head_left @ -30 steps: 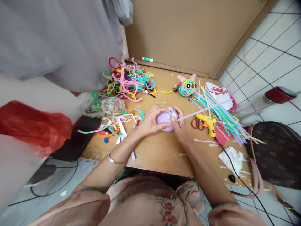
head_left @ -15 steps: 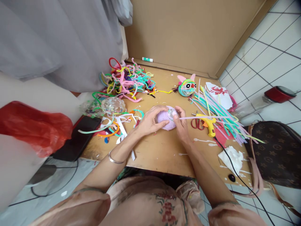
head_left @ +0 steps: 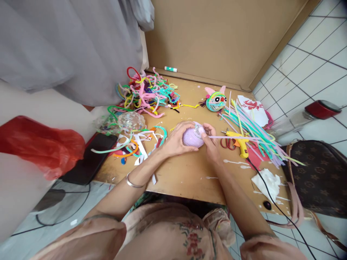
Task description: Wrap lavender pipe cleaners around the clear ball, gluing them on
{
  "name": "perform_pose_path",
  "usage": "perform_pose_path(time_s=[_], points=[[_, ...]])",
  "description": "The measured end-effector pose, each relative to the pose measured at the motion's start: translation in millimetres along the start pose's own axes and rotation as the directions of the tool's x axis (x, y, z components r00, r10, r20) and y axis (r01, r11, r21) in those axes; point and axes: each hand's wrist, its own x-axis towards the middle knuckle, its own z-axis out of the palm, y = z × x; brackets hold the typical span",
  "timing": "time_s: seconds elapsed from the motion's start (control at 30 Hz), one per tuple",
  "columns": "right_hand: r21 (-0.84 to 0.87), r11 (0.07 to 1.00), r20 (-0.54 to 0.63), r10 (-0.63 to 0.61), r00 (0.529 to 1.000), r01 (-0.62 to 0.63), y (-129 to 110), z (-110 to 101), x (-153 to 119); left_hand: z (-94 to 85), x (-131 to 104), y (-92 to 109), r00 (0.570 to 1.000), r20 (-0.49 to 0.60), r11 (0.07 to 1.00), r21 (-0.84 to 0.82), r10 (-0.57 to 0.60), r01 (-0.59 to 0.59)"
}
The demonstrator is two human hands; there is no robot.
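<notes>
A ball wrapped in lilac pipe cleaner (head_left: pixel 192 138) is held between both hands above the table. My left hand (head_left: pixel 177 139) curls around its left side, thumb along the lower edge. At its right side, my right hand (head_left: pixel 211 142) presses the thumb on the wrapping, beside a patch that shows clear, shiny material. From that thumb a loose lilac pipe cleaner (head_left: pixel 233 137) runs straight out to the right, over the yellow glue gun (head_left: pixel 240 141). Scissors with red handles (head_left: pixel 227 143) lie just right of my right hand.
Tangled pipe cleaners (head_left: pixel 148 90) heap at the back left, near a clear ball (head_left: pixel 131 121). A finished colourful ball with pink ears (head_left: pixel 216 100) stands behind. Straight pipe cleaners (head_left: pixel 252 126), a crumpled tissue (head_left: pixel 267 184) and a brown bag (head_left: pixel 317 177) are at right.
My left hand has shifted its grip, its thumb now lower on the ball. The ball is turned slightly, and the loose lilac end sits a little lower.
</notes>
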Motion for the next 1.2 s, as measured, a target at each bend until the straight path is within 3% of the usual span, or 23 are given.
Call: perform_pose_path(time_s=[0.17,0.33,0.43,0.53,0.63,0.8,1.0,1.2], points=[[-0.003,1.0,0.0,0.019,1.0,-0.019,-1.4,2.2,-1.6,6.5,-0.9,-4.3,0.999,0.001,0.997,0.05,0.05,-0.05],[-0.062,0.997,-0.039,0.045,0.998,-0.047,-6.4,5.2,-5.4,6.7,-0.1,3.4,0.999,-0.022,1.0,-0.004,-0.028,0.028],[-0.065,0.994,-0.093,0.083,0.992,-0.089,-12.4,9.2,-13.0,-3.5,1.8,12.6,0.986,0.054,0.985,-0.052,-0.159,0.162],[-0.093,0.987,-0.125,0.119,0.985,-0.131,-15.8,13.5,-22.5,-17.0,4.0,20.3,0.941,0.201,0.957,-0.043,-0.273,0.287],[-0.124,0.984,-0.151,0.108,0.983,-0.127,-14.0,15.7,-28.3,-24.0,5.6,23.2,0.932,0.236,0.953,-0.061,-0.274,0.296],[-0.142,0.984,-0.179,0.082,0.98,-0.108,-8.0,15.7,-28.6,-21.1,5.9,22.3,0.928,0.227,0.947,-0.062,-0.295,0.316],[-0.206,0.979,-0.198,-0.027,0.98,-0.015,-8.1,13.5,-30.6,-18.4,5.5,22.5,0.924,0.232,0.945,-0.048,-0.304,0.323],[-0.371,0.897,-0.108,-0.297,0.949,0.239,-18.9,8.5,-33.7,-17.7,4.4,23.0,0.935,0.233,0.961,-0.001,-0.268,0.276]])
